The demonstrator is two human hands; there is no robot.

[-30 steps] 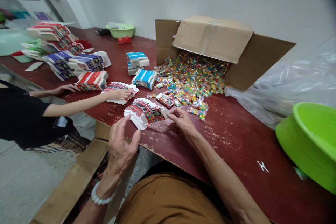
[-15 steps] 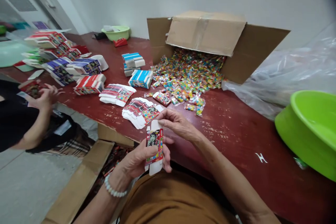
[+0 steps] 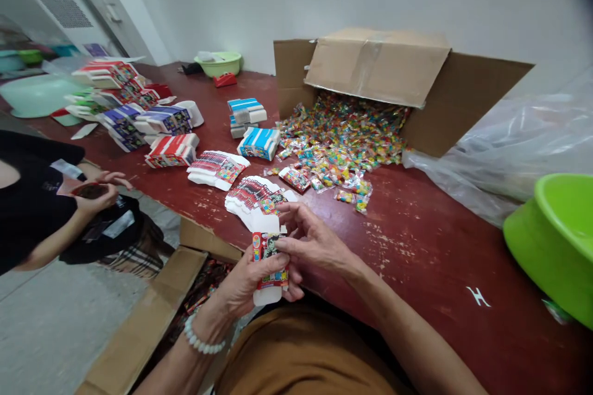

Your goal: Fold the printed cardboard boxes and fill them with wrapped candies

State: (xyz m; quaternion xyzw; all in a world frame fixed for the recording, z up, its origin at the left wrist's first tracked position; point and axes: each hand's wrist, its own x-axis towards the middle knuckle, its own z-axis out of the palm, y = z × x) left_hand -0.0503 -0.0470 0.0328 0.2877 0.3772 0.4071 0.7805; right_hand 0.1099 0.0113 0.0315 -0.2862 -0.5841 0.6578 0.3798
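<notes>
A small red candy box (image 3: 265, 247) with printed pictures is in my left hand (image 3: 241, 281), whose thumb lies across its front and whose fingers wrap behind. White flaps stick out at the box's top and bottom. My right hand (image 3: 319, 244) is at the top right of the box, its thumb touching the front near the upper edge. Its index finger is apart from the thumb, beside the raised top flap. Just beyond lies a fanned stack of flat red and white boxes (image 3: 250, 197). A filled-out red box (image 3: 294, 179) lies close to the loose candy packets (image 3: 345, 160).
A cardboard carton (image 3: 370, 71) on its side spills candy packets onto the red table (image 3: 417, 247). Blue (image 3: 259, 143) and red box bundles (image 3: 171, 150) stand left. A green basin (image 3: 556, 241) is at right. At left, another person's hand (image 3: 99, 191) holds something dark. An open carton (image 3: 143, 321) sits below.
My right hand has shifted from the top flap down to the box's upper front. The box is turned slightly in my left hand. The view has swung a little left.
</notes>
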